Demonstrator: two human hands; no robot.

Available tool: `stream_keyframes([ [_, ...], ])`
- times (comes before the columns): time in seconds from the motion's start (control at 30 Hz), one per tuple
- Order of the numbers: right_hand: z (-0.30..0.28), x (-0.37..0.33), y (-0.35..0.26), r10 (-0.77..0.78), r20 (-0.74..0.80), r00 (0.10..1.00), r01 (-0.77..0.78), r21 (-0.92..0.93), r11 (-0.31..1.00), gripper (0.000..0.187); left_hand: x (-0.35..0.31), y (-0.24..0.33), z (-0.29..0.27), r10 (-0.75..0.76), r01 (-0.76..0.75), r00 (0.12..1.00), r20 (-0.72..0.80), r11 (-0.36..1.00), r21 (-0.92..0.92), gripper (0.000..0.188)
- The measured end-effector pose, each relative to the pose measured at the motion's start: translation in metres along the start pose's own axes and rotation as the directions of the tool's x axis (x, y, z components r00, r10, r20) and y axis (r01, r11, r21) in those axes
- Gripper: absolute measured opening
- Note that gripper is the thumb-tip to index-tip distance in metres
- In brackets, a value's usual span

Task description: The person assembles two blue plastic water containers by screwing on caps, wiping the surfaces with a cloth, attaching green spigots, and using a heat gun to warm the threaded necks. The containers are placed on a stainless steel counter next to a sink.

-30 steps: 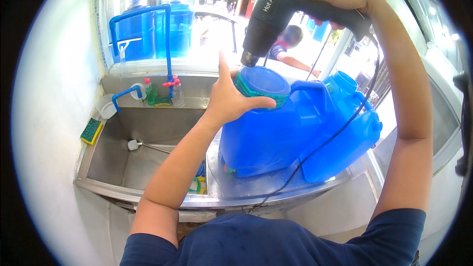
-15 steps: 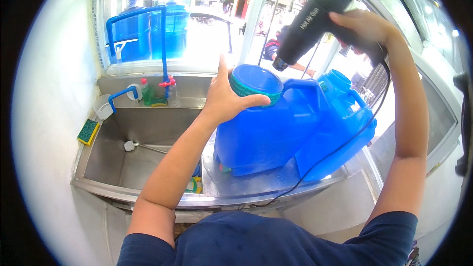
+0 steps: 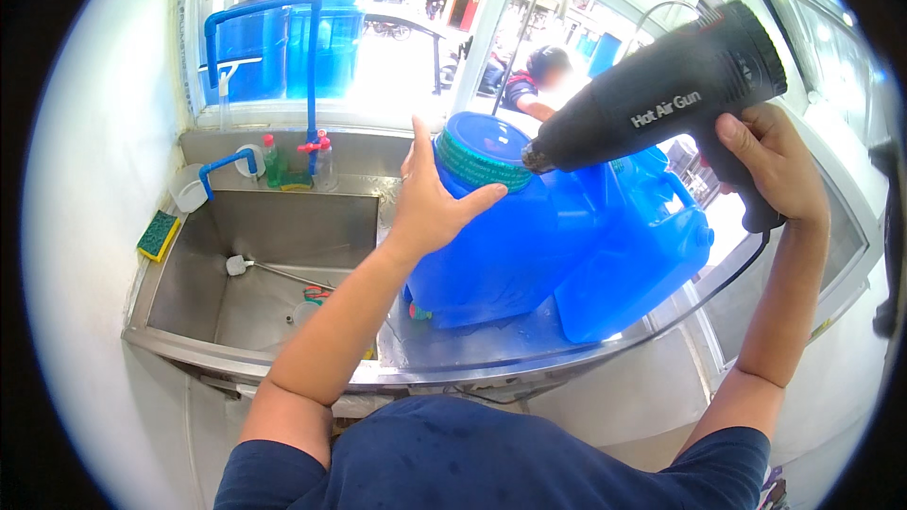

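Observation:
My right hand (image 3: 779, 165) is wrapped round the handle of a black heat gun (image 3: 652, 99). The gun lies nearly level, its metal nozzle close to the right side of a capped jug neck. That neck has a blue cap (image 3: 487, 135) with a green printed seal band (image 3: 463, 165) round it, on a blue plastic jug (image 3: 491, 264). My left hand (image 3: 425, 203) is spread open at the near left of the neck, thumb by the band's lower edge; whether it touches is hard to tell. A second blue jug (image 3: 628, 274) leans beside the first, on the right.
A steel sink basin (image 3: 283, 227) is at the left, with a long-handled brush (image 3: 236, 265) inside. A sponge (image 3: 159, 236), small bottles (image 3: 274, 162) and blue pipes (image 3: 315, 76) surround it. Behind the window stand large blue water containers (image 3: 326, 42) and a person (image 3: 543, 85).
The heat gun has swung down from a steep tilt to nearly level, its nozzle now beside the seal band. My left thumb and fingers have loosened from round the neck.

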State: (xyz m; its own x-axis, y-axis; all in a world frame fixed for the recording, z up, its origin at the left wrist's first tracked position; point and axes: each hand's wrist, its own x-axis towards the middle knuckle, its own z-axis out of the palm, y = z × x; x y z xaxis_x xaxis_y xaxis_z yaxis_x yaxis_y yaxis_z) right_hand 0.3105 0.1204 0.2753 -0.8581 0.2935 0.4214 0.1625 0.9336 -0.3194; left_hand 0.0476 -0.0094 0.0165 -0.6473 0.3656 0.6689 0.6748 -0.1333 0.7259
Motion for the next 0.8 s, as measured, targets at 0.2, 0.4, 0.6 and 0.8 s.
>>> stream_keyframes([
  [0.2, 0.011, 0.022, -0.072, -0.306, 0.121, 0.944, 0.328, -0.421, 0.846, 0.057, -0.019, 0.011, 0.012, -0.091, 0.076, 0.986, -0.142, 0.992, -0.104, 0.133],
  [0.4, 0.055, 0.066, -0.165, -0.237, 0.113, 0.965, 0.258, -0.577, 0.775, 0.058, -0.019, 0.01, 0.015, -0.163, 0.149, 0.978, -0.132, 0.983, -0.111, 0.131],
  [0.6, 0.066, 0.126, -0.221, 0.007, 0.333, 0.943, 0.285, -0.818, 0.5, 0.079, -0.023, 0.008, 0.015, -0.171, 0.154, 0.98, -0.105, 0.975, -0.158, 0.121],
  [0.8, 0.061, 0.163, -0.212, -0.001, 0.45, 0.893, 0.372, -0.736, 0.567, 0.071, -0.029, 0.008, 0.012, -0.164, 0.101, 0.974, -0.154, 0.932, -0.348, 0.089],
])
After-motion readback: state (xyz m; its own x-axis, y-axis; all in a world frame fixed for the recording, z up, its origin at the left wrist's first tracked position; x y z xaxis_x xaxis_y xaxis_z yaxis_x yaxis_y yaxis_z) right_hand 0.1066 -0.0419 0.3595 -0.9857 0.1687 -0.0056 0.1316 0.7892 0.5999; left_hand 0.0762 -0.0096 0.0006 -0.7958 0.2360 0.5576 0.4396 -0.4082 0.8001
